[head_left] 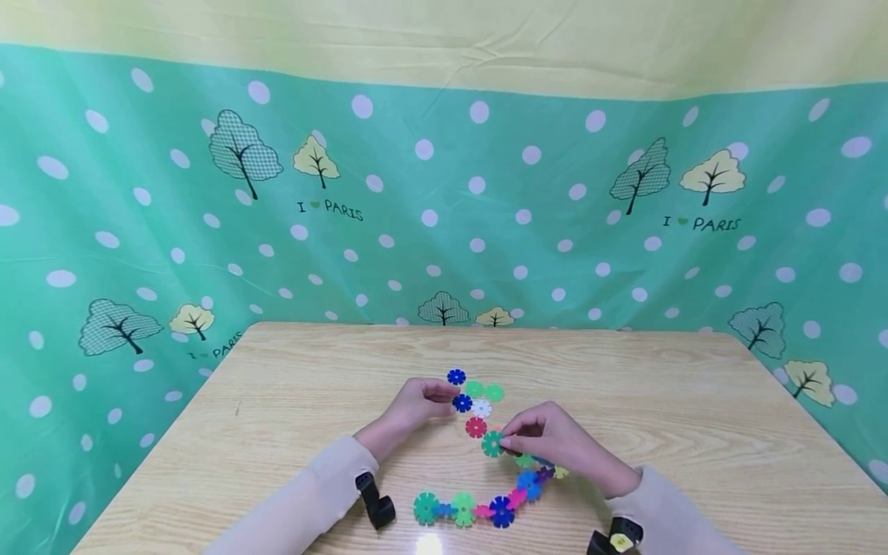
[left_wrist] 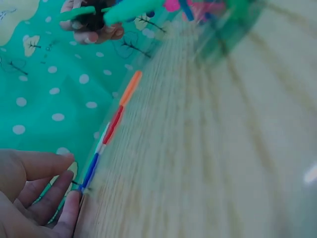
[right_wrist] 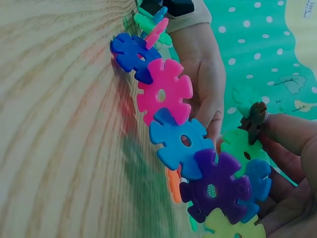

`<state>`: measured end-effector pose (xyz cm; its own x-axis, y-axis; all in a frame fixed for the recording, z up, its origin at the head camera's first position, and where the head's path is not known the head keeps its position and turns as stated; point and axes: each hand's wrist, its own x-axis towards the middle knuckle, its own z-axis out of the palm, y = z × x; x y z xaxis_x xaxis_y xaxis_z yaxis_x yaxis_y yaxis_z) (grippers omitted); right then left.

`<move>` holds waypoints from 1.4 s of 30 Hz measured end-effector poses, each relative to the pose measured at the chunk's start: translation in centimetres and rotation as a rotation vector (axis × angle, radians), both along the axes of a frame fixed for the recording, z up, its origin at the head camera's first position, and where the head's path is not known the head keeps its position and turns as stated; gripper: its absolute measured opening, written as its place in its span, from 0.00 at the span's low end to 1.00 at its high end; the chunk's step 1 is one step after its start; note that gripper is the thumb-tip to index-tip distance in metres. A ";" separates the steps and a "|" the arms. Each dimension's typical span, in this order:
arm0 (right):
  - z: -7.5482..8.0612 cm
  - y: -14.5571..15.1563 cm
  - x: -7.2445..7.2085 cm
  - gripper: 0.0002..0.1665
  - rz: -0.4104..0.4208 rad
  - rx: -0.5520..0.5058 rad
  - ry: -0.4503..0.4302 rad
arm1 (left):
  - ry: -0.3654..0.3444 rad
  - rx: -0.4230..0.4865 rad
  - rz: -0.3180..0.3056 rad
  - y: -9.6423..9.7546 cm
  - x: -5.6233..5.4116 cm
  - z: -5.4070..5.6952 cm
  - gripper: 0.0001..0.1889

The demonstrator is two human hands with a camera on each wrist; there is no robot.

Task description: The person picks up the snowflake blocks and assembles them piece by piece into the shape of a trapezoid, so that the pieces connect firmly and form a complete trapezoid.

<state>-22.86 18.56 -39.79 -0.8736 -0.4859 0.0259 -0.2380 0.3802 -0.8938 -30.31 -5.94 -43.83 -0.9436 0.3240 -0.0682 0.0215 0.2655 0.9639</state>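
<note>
A chain of interlocking snowflake discs (head_left: 502, 511) in several colours curves along the table, its pieces slotted edge to edge. My right hand (head_left: 555, 439) pinches a dark brown disc (right_wrist: 254, 122) near the chain's end, where a teal-green disc (head_left: 492, 444) is joined. My left hand (head_left: 420, 402) is low over the table beside a loose dark blue disc (head_left: 462, 403), its fingertips right at the disc's edge and a gap between thumb and fingers. Close by lie a white disc (head_left: 482, 408) and a red disc (head_left: 475, 428), both flat on the wood.
Behind the left hand's fingers are two light green discs (head_left: 493, 393) and another dark blue disc (head_left: 455, 377). An orange disc (left_wrist: 131, 88) lies past the red one in the left wrist view. The wooden table (head_left: 277, 385) ends at a green dotted curtain (head_left: 388, 270).
</note>
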 end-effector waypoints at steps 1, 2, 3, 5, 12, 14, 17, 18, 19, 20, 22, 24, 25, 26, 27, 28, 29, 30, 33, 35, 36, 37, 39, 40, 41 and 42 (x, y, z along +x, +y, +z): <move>0.0 0.0 0.0 0.08 -0.002 0.001 -0.001 | 0.010 -0.006 0.004 0.1 -0.1 -0.1 0.17; 0.0 0.0 0.0 0.08 -0.002 -0.001 -0.003 | 0.017 -0.014 0.009 0.1 -0.3 -0.1 0.17; -0.1 0.0 0.0 0.08 -0.004 -0.002 -0.005 | 0.028 -0.025 0.013 0.2 -0.4 -0.2 0.17; -0.1 -0.1 -0.1 0.08 -0.007 -0.002 -0.012 | 0.052 -0.057 0.017 0.2 -0.5 -0.2 0.17; 0.1 -0.2 -0.1 0.08 -0.015 0.001 -0.038 | 0.174 -0.191 0.001 0.4 -0.7 -0.2 0.15; 0.1 -0.2 -0.1 0.08 -0.008 -0.001 -0.039 | 0.191 -0.211 -0.004 0.5 -0.7 -0.1 0.15; 0.2 -0.1 -0.1 0.08 -0.002 -0.006 -0.036 | 0.202 -0.229 -0.010 0.6 -0.8 0.0 0.16; 0.2 -0.1 -0.1 0.08 -0.003 -0.007 -0.035 | 0.203 -0.233 -0.010 0.6 -0.8 0.0 0.16; 0.2 0.0 -0.1 0.08 -0.004 -0.007 -0.030 | 0.205 -0.237 -0.009 0.7 -0.8 0.1 0.16; 0.2 0.0 -0.1 0.08 -0.008 -0.004 -0.026 | 0.204 -0.239 -0.010 0.7 -0.8 0.1 0.16; 0.3 0.2 -0.1 0.08 -0.018 0.002 -0.023 | 0.202 -0.242 -0.011 0.8 -0.8 0.1 0.15; 0.4 0.3 -0.1 0.08 -0.029 0.010 -0.019 | 0.200 -0.246 -0.010 0.9 -0.8 0.0 0.15; 0.5 0.3 -0.1 0.08 -0.035 0.016 -0.016 | 0.199 -0.247 -0.011 0.9 -0.8 0.0 0.15; 0.6 0.4 -0.1 0.08 -0.042 0.020 -0.015 | 0.199 -0.247 -0.013 1.0 -0.8 0.0 0.16; 0.7 0.4 -0.1 0.08 -0.048 0.024 -0.012 | 0.204 -0.250 -0.015 1.0 -0.8 0.0 0.16; 0.9 0.5 -0.1 0.08 -0.053 0.030 -0.006 | 0.208 -0.251 -0.019 1.0 -0.8 0.1 0.16; 1.0 0.5 -0.1 0.08 -0.056 0.032 0.001 | 0.211 -0.252 -0.023 1.1 -0.8 0.1 0.17; 1.2 0.6 -0.1 0.08 -0.059 0.036 0.009 | 0.214 -0.251 -0.027 1.1 -0.8 0.1 0.17; 1.5 0.7 -0.1 0.08 -0.069 0.044 0.040 | 0.234 -0.241 -0.038 1.0 -0.7 0.0 0.19; 1.7 0.8 -0.1 0.07 -0.079 0.043 0.055 | 0.246 -0.227 -0.036 0.8 -0.7 -0.1 0.19; 1.8 0.9 -0.1 0.07 -0.085 0.045 0.062 | 0.252 -0.217 -0.033 0.7 -0.6 -0.1 0.19; 1.9 0.9 -0.1 0.07 -0.089 0.045 0.066 | 0.258 -0.207 -0.028 0.6 -0.5 -0.1 0.18; 2.1 1.0 -0.1 0.07 -0.093 0.042 0.073 | 0.260 -0.195 -0.010 0.4 -0.4 -0.1 0.17; 2.2 1.0 -0.1 0.06 -0.093 0.039 0.077 | 0.255 -0.192 0.000 0.3 -0.3 -0.2 0.17; 2.3 1.0 -0.1 0.06 -0.092 0.034 0.079 | 0.246 -0.188 0.008 0.2 -0.2 -0.2 0.16; 2.3 0.9 -0.1 0.06 -0.091 0.026 0.079 | 0.230 -0.177 0.017 0.1 -0.2 -0.2 0.15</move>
